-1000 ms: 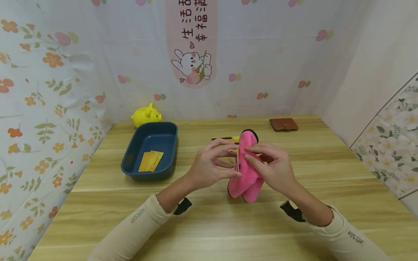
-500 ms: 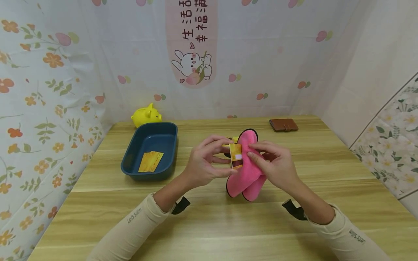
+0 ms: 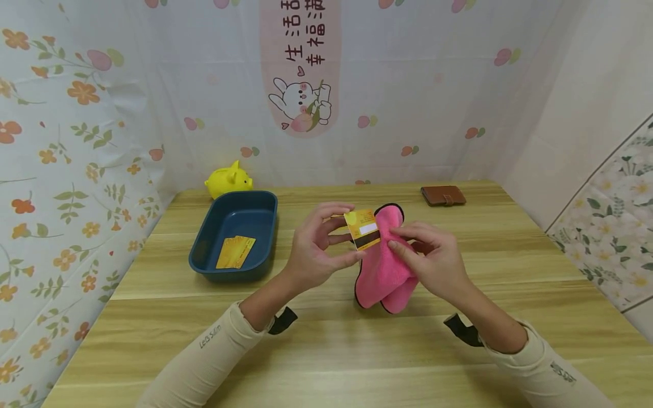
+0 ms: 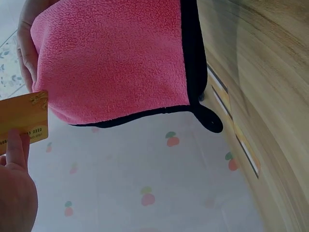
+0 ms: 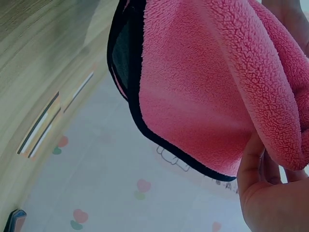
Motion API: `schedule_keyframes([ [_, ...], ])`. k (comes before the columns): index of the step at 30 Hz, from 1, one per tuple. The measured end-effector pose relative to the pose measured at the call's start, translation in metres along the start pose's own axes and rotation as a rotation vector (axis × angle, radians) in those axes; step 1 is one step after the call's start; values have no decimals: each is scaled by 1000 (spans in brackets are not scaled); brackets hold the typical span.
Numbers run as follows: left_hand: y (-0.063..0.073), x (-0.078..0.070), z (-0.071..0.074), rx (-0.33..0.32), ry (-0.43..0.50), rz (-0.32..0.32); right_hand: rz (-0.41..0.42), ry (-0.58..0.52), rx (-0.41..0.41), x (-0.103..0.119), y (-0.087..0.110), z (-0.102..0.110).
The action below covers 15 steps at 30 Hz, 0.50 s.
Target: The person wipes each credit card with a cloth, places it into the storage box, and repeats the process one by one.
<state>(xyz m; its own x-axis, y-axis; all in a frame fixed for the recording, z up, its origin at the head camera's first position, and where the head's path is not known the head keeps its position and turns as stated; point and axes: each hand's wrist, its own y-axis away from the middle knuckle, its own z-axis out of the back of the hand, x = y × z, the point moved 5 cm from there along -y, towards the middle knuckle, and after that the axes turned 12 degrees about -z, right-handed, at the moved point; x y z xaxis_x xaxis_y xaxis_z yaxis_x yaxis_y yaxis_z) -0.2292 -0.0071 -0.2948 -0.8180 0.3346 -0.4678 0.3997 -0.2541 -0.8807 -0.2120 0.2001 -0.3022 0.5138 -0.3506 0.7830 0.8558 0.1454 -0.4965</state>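
My left hand (image 3: 317, 246) pinches a yellow bank card (image 3: 363, 222) by its edges, thumb below and fingers above. Its dark-striped back faces the head camera; the left wrist view shows the gold front of the card (image 4: 24, 113) with raised digits. A pink fleecy cloth (image 3: 382, 277) with black edging hangs folded from my right hand (image 3: 436, 260), bunched between thumb and fingers. In the head view the card's right edge overlaps the cloth; whether they touch I cannot tell. Cloth (image 5: 193, 82) covers part of the right fingers in the right wrist view.
A blue bin (image 3: 204, 249) at the left holds yellow cards (image 3: 236, 253). Behind it stands a yellow piggy bank (image 3: 228, 180). A brown wallet (image 3: 442, 195) lies at the back right. More cards (image 4: 247, 153) lie on the table (image 3: 326, 362) beyond the cloth.
The card, almost edge-on beside the cloth a second ago, has turned its striped back to the head camera and shifted up and left with my left hand. My right hand keeps its grip on the cloth.
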Motion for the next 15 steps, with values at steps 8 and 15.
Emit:
schedule_keyframes([
  [8,1,1,5,-53,4,-2,15,-35,14,2,2,2],
  [15,2,5,8,-96,-21,21,9,-145,-15,5,3,6],
])
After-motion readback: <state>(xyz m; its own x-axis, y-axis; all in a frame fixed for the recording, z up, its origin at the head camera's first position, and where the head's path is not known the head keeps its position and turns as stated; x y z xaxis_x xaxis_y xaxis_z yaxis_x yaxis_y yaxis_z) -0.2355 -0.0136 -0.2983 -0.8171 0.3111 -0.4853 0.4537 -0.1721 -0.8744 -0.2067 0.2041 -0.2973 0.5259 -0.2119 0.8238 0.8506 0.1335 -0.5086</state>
